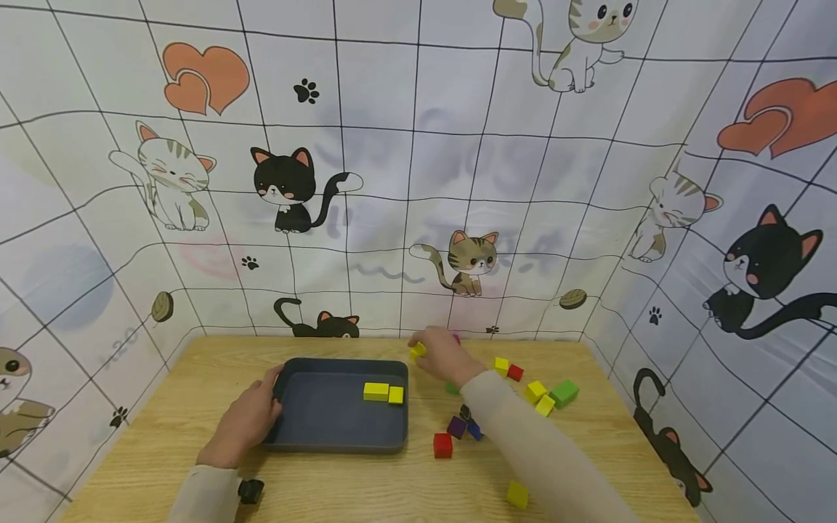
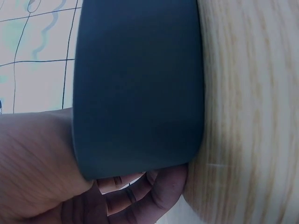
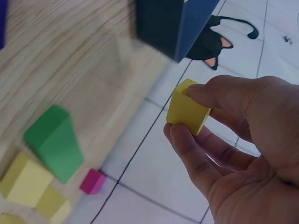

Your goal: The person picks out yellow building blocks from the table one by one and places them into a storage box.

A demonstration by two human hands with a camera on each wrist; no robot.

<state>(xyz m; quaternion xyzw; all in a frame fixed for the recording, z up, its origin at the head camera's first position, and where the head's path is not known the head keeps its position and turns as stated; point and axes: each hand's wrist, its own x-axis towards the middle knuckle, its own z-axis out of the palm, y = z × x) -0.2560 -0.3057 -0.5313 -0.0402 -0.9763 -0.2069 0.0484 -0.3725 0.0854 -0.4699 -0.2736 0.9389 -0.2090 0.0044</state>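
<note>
My left hand (image 1: 245, 421) grips the left side of a dark grey tray (image 1: 320, 418), thumb at its rim; in the left wrist view, the fingers (image 2: 163, 191) curl behind the tray's wall. Inside the tray, toward its right side, lie a longer yellow block (image 1: 375, 392) and a small yellow cube (image 1: 395, 395), side by side. Just past the tray's far right corner, my right hand (image 1: 447, 357) pinches another yellow block (image 3: 187, 109) between thumb and fingertips. The right wrist view shows this block raised near the table's back edge.
Right of the tray lie a red cube (image 1: 442, 446), a purple block (image 1: 457, 427) and a blue block (image 1: 475, 432). Farther right are a large green block (image 1: 564, 394) and several yellow blocks. A lone yellow cube (image 1: 517, 495) lies near the front. Cat-printed cloth surrounds the wooden table (image 1: 353, 487).
</note>
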